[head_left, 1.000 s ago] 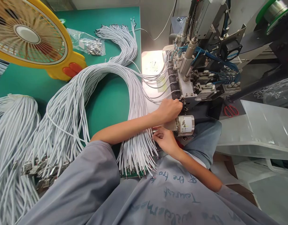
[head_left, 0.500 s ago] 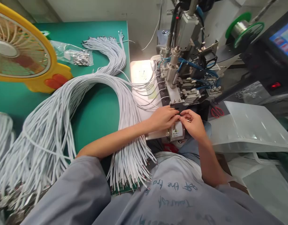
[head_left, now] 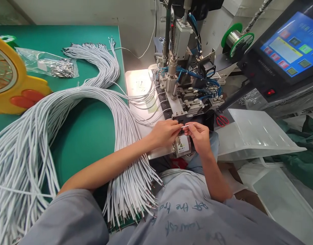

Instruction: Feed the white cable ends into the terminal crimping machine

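Observation:
Just in front of the soldering machine [head_left: 175, 102], my two hands meet over a short stretch of white cable [head_left: 188, 126]. My left hand [head_left: 165, 133] is closed, thumb and index finger pinching the cable. From the other side my right hand [head_left: 198, 133] grips the same cable between thumb and fingers. Below them a box with a white label [head_left: 182, 145] is partly covered by my hands. Several white cables run from the bundle [head_left: 92, 95] on the left into the machine's row of slots. Under my left forearm, stripped cable ends fan out towards my lap.
A yellow fan [head_left: 21, 88] and a plastic bag of metal parts [head_left: 62, 67] rest on the green mat [head_left: 80, 129]. To the right are a touchscreen [head_left: 290, 44], a solder wire spool [head_left: 235, 39], red-handled scissors [head_left: 222, 120] and a translucent plastic bin [head_left: 253, 136].
The view has swung right, showing more of the touchscreen. My hands have drawn slightly apart, and the white cable now shows between their fingertips.

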